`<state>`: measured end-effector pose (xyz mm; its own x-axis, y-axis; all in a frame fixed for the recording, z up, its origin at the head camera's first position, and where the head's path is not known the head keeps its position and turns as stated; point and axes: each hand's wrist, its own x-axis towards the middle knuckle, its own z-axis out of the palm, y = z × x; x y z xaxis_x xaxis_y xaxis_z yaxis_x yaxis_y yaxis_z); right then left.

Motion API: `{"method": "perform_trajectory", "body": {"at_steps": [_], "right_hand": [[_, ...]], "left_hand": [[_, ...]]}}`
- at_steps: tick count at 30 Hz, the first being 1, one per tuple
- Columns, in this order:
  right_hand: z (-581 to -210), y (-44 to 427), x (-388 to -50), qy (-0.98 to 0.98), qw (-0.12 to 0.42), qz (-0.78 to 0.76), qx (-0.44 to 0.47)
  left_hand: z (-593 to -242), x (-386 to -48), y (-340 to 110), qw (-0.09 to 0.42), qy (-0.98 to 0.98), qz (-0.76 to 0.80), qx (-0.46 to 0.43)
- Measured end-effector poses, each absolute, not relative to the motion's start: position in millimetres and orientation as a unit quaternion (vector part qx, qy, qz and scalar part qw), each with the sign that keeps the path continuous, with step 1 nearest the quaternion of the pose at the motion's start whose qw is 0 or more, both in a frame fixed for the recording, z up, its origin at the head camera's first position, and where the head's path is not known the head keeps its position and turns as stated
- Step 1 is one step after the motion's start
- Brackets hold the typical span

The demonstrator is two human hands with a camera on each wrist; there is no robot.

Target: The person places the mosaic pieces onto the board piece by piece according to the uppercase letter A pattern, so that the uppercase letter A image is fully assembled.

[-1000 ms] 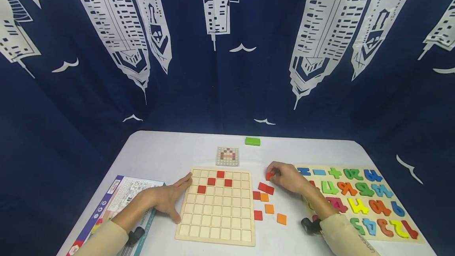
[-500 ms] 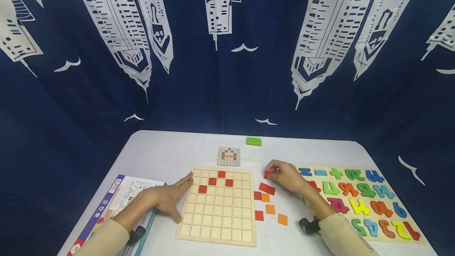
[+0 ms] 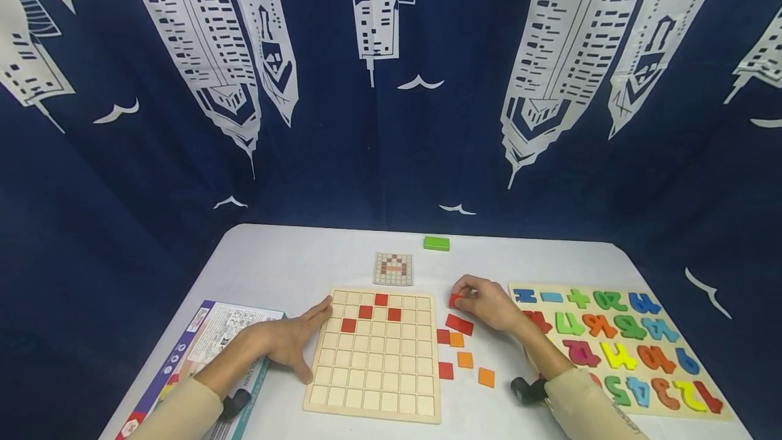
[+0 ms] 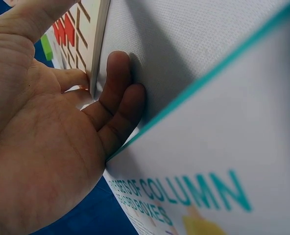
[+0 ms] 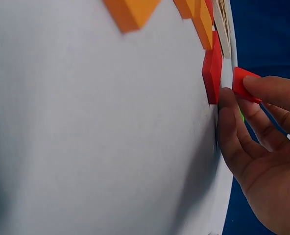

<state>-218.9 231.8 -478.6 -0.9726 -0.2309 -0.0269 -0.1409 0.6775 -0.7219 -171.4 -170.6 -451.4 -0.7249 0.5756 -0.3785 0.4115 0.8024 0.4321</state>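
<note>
Pinching right hand [image 3: 485,299]: holding one red tile [image 5: 240,84] with thumb and fingers, just right of the wooden board [image 3: 381,362], near its far corner. Fingertips are probably making such a small tile easy to turn.
Red tile: looking bright, flat, square and thin, with the thumb covering some of its face. I'm not telling whether it's touching the counter [image 3: 293,260], because I cannot tell.
Left hand [image 3: 290,341]: stretching wide and touching the board's left edge, likely keeping the board from sliding.
Board squares: showing pale wood, with four red tiles [image 3: 366,312] sitting near the far end in a slanting, roof-like shape.
Loose red tiles [image 3: 446,371] and orange tiles [image 3: 486,377]: lying right of the board, probably for easy reaching.
Picture card [image 3: 394,269]: lying just past the board's far edge, showing red and orange squares, maybe for easy looking.
</note>
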Motion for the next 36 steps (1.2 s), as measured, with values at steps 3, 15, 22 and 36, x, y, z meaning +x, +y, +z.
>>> {"method": "perform_trajectory", "body": {"at_steps": [3,15,22,36], "right_hand": [[-480.3,229.4,-217.5,0.914,0.058,-0.389,-0.102],[-474.8,214.0,-217.5,0.906,0.063,-0.408,-0.098],[-472.6,200.7,-220.5,0.898,0.059,-0.422,-0.113],[-462.5,164.1,-228.1,0.879,0.058,-0.444,-0.162]], "left_hand": [[-451.7,-170.8,-170.7,0.255,0.915,0.16,0.27],[-450.7,-169.8,-170.2,0.255,0.915,0.156,0.27],[-449.5,-169.1,-170.0,0.256,0.916,0.154,0.266],[-449.8,-169.4,-169.2,0.255,0.917,0.151,0.265]]}}
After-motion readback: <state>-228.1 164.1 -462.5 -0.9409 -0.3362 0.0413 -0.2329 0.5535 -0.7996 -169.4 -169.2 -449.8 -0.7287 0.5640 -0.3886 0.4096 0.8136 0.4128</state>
